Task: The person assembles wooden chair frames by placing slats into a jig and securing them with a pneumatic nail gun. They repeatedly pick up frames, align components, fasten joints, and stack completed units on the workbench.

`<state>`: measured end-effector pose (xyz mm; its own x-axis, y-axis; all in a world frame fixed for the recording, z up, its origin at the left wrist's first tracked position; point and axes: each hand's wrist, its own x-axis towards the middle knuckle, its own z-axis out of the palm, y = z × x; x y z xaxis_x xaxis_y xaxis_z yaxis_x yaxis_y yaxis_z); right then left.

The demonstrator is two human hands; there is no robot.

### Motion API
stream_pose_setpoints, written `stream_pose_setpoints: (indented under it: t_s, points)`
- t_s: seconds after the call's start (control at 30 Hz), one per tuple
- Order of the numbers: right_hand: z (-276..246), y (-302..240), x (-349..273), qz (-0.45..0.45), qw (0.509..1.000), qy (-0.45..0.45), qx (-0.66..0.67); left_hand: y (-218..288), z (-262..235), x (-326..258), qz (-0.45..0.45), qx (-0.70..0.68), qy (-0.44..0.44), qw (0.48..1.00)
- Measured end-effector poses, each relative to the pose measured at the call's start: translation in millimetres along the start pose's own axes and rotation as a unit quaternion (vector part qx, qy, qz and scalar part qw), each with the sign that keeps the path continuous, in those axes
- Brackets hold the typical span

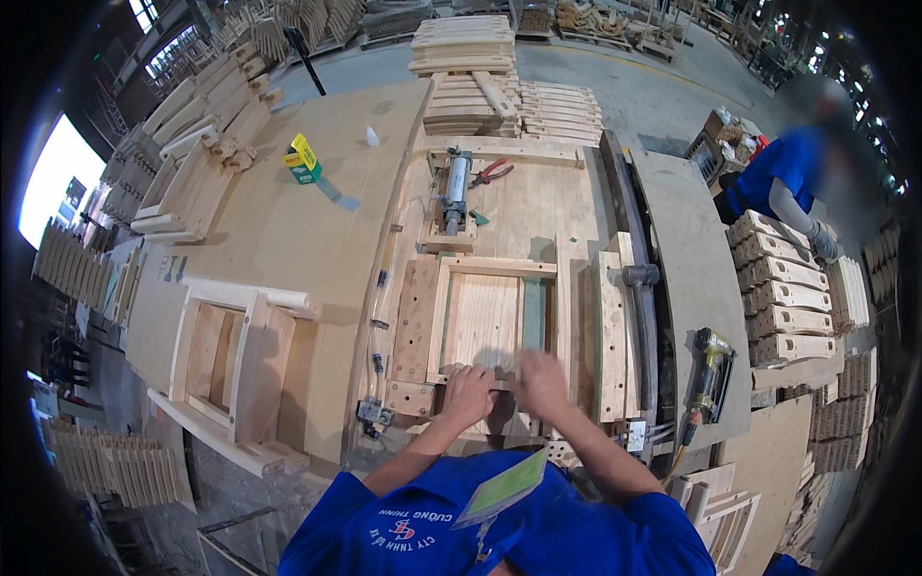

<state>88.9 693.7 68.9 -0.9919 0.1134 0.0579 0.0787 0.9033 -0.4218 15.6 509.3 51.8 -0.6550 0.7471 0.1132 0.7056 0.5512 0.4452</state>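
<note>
My left hand (468,394) and my right hand (540,382) rest side by side on the near rail of a square wooden frame (492,271) that lies in a plywood clamping jig (418,322). Both hands press on that near rail, fingers curled over it; the rail itself is mostly hidden beneath them. A pneumatic cylinder (455,192) sits at the jig's far end, pointing toward the frame.
A nail gun (709,372) lies at the right on a curved board. Red-handled pliers (492,173) lie by the cylinder. An assembled wooden frame (235,360) stands at the left, a green box (303,159) beyond it. Another person in blue (780,182) works by stacked parts (783,307).
</note>
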Motion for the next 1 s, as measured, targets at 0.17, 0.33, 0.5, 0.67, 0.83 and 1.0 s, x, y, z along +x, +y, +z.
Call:
stream_pose_setpoints:
  t_s: [0.17, 0.33, 0.5, 0.67, 0.83, 1.0]
  points:
    - [27.2, -25.5, -26.0, -0.064, 0.997, -0.011, -0.046, -9.3, -23.0, -14.9, 0.009, -0.057, 0.022, 0.998]
    - [20.7, -26.0, -27.5, -0.075, 0.997, 0.018, -0.024, -63.8, -109.5, -60.8, 0.156, 0.090, 0.166, 0.970]
    - [22.1, -24.7, -29.3, -0.065, 0.997, -0.011, -0.033, -33.1, -94.4, -33.6, 0.041, -0.025, 0.223, 0.974]
    - [4.1, -23.1, -44.0, -0.047, 0.998, 0.031, 0.017, -8.8, -31.4, 23.2, -0.012, -0.157, 0.202, 0.967]
    - [-76.4, 4.3, -121.5, 0.114, 0.983, 0.140, 0.022, -9.9, 16.4, 48.2, -0.136, -0.164, 0.022, 0.977]
    - [-96.8, 54.8, -194.3, 0.313, 0.913, 0.216, -0.147, -2.3, 22.4, 62.6, -0.190, -0.123, -0.070, 0.972]
